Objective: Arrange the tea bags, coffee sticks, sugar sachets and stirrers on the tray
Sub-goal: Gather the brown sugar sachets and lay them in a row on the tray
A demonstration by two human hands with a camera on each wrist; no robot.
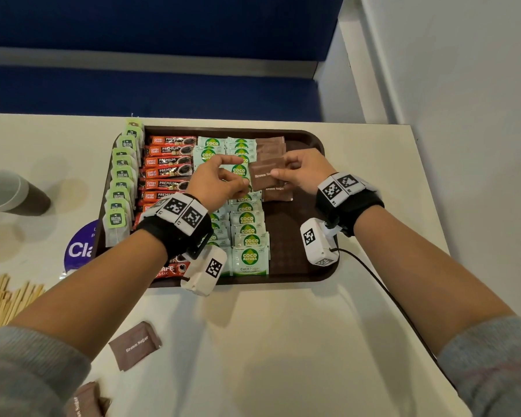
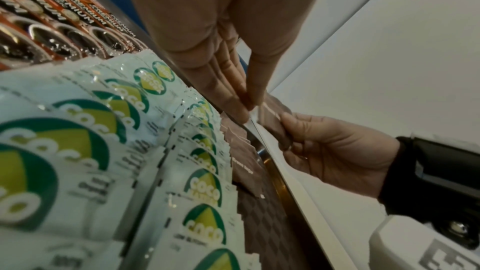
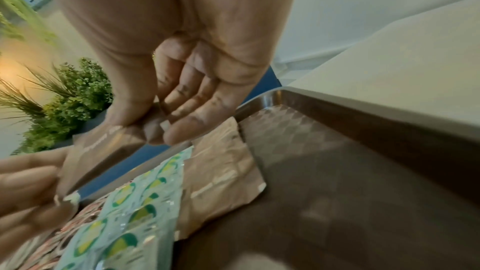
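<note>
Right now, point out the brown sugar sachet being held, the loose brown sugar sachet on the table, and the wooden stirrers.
held brown sugar sachet (image 1: 260, 177): head view, on its printed face between both hands.
loose brown sugar sachet (image 1: 135, 346): head view, on its middle, near the label.
wooden stirrers (image 1: 3, 299): head view, on the pile at the table's left edge.

surface (image 1: 283, 341): pale top
tray (image 1: 316, 145): far middle
cup (image 1: 9, 192): far left
stirrers (image 1: 3, 299): left edge
brown sachets (image 1: 134, 346): near left
sticker (image 1: 79, 249): beside tray's left rim

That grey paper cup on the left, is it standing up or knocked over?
Knocked over. The paper cup lies on its side on the table, its open mouth turned towards the camera.
</note>
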